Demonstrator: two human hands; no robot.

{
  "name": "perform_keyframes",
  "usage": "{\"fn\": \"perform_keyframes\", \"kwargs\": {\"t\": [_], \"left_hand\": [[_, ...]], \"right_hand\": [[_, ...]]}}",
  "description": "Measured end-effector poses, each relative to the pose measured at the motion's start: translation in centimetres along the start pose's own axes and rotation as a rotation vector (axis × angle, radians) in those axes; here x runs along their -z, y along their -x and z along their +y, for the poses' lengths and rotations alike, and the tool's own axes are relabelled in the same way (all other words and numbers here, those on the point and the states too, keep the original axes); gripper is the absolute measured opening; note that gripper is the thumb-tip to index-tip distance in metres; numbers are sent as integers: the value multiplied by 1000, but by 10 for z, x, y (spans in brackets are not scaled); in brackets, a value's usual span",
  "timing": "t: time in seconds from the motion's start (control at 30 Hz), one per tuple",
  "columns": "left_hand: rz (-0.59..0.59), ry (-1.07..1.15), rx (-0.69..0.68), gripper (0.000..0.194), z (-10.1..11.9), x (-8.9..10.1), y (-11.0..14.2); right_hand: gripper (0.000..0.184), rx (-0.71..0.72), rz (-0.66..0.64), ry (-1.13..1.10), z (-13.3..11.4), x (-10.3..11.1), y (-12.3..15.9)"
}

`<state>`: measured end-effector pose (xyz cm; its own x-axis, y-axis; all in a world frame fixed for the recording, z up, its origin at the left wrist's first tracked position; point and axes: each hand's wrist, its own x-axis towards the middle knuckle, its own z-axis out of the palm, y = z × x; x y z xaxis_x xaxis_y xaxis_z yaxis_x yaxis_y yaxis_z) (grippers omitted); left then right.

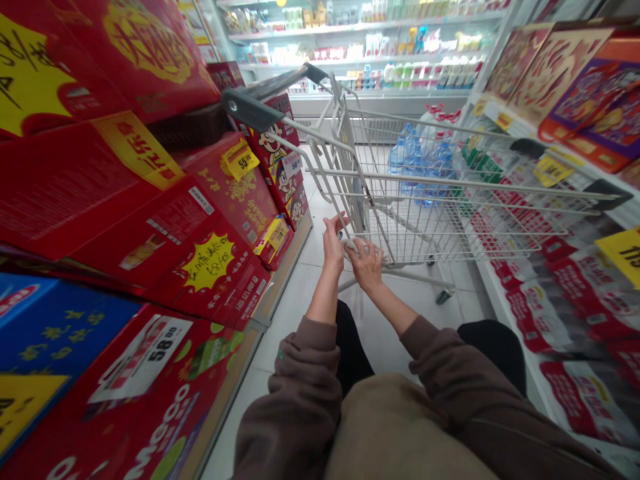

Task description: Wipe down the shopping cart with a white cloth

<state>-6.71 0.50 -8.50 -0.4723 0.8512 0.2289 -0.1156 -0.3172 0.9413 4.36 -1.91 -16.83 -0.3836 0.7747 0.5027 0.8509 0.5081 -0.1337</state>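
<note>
At left, the handle (255, 111) of the shopping cart (425, 179) is seen above and beyond the left hand (334, 244), which is held half-curled at the lower rear frame; whether it is closed on the tubing cannot be told. Just beside it, the right hand (367, 261) is bent, fingers curled, near the basket's lower rear corner, its hold likewise hidden. From both hands the cart's long axis is pointed rightward, toward the shelved red-and-white packs (533, 313), the basket side being nearer the right hand.
</note>
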Motion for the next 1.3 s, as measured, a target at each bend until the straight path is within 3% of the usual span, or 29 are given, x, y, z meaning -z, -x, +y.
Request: {"fn": "perform_keyframes", "kwargs": {"t": [0.17, 0.3, 0.43, 0.67, 0.83, 0.9, 1.0, 1.13, 1.2, 1.3], "left_hand": [[-78, -42, 38, 75, -7, 0, 4], [-103, -39, 8, 75, -11, 5, 13], [-97, -60, 75, 74, -26, 9, 28], [-43, 12, 125, 74, -32, 6, 33], [-43, -67, 157, 77, -31, 5, 34], [-37, -73, 149, 74, -34, 4, 38], [-17, -43, 156, 71, -39, -1, 44], [-21, 6, 194, 68, -43, -6, 48], [-26, 12, 201, 68, -43, -6, 49], [-4, -1, 207, 66, -42, -5, 50]], "right_hand": [[39, -104, -58, 13, 5, -7, 13], [47, -62, -28, -18, 4, -8, 15], [42, -74, -32, -38, 7, -5, 22], [45, -80, 237, -59, 7, 25, 2], [41, -310, 386, -50, 23, 29, 1], [41, -317, 448, -44, 26, 28, 5], [43, -218, 398, -42, 26, 25, 9], [40, -400, 416, -58, 25, 19, 11], [42, -379, 404, -73, 25, 13, 15], [48, -284, 239, -79, 29, 2, 22]]}}
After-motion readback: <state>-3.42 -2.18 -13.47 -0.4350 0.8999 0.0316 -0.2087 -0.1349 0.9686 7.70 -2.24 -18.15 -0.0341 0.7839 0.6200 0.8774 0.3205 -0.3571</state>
